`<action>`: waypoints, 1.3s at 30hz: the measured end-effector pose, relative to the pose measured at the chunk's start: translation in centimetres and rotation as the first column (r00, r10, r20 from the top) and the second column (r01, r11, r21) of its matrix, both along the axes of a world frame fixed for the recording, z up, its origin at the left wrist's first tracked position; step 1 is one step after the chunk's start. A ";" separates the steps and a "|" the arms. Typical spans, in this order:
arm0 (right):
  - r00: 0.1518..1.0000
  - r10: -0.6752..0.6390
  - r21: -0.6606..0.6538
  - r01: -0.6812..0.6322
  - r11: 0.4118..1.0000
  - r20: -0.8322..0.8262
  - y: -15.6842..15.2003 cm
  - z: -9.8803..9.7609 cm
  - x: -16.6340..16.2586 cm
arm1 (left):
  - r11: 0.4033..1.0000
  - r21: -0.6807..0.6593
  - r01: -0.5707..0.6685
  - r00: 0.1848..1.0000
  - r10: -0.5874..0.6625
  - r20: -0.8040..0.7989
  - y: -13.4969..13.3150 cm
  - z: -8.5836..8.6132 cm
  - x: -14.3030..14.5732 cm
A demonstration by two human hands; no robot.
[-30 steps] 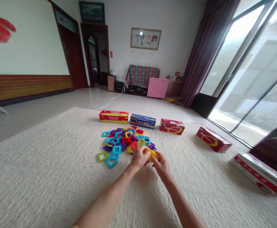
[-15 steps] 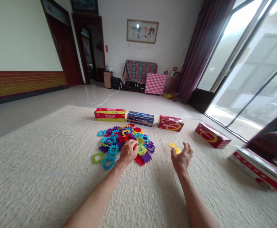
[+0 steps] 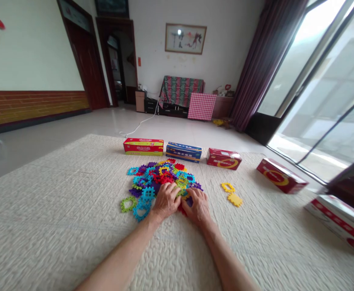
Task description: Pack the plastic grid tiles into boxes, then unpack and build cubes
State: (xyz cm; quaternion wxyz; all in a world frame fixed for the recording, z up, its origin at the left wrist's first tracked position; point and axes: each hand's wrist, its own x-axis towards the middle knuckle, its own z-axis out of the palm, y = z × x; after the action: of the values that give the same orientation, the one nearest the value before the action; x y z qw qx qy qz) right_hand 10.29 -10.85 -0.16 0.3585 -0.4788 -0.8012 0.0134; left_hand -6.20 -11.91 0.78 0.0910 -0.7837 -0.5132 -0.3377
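Note:
A heap of plastic interlocking building pieces (image 3: pixel 148 193) in blue, purple, red, green and yellow lies on a cream quilted mat (image 3: pixel 74 226). My left hand (image 3: pixel 166 199) rests at the near edge of this heap, its fingers curled down among the pieces. Close beside it, my right hand (image 3: pixel 197 203) bends its fingers over the heap's right side. What either hand grips is hidden under the fingers. Apart from the heap, to the right, lie a yellow frame piece (image 3: pixel 228 184) and a solid yellow piece (image 3: pixel 235 199).
Behind the heap stand a red-and-yellow box (image 3: pixel 143 147), a blue box (image 3: pixel 183 152) and a dark red box (image 3: pixel 224 158). Farther right are another dark red box (image 3: pixel 281 175) and a white-and-red box (image 3: pixel 340 222). A white cable (image 3: pixel 139 123) crosses the floor beyond the mat.
My right hand has moved left from the yellow pieces to the heap, leaving both on the mat. My left hand stays at the heap. The view has shifted slightly.

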 end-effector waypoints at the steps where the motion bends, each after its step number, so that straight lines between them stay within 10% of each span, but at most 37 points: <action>1: 1.000 -0.004 0.012 0.004 1.000 0.003 0.0 -0.1 0.0 | 1.000 0.015 -0.004 1.000 0.003 0.014 0.0 -0.1 0.0; 11: 0.981 0.012 0.078 0.003 0.997 -0.192 0.6 -0.3 0.4 | 0.981 0.175 -0.078 0.984 0.048 0.171 1.9 -1.1 -0.8; 18: 0.868 -0.296 0.246 0.412 0.877 -0.399 2.9 -0.7 3.2 | 0.969 0.149 -0.198 0.936 0.142 0.321 2.8 -2.0 -1.4; 27: 0.983 0.122 0.197 -0.094 0.976 -0.134 0.7 -0.1 -0.8 | 0.967 0.160 -0.200 0.906 0.120 0.405 2.9 -2.1 -1.4; 39: 0.985 0.157 0.091 -0.151 0.984 -0.068 0.9 -0.4 -0.7 | 0.921 0.124 -0.369 0.898 0.319 0.304 4.5 0.2 -3.8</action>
State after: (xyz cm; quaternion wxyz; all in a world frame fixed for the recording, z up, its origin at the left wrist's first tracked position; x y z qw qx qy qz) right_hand 9.61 -9.99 -0.57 0.4061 -0.3988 -0.8218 0.0248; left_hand -9.97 -7.40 0.94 0.1463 -0.6138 -0.6193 -0.4673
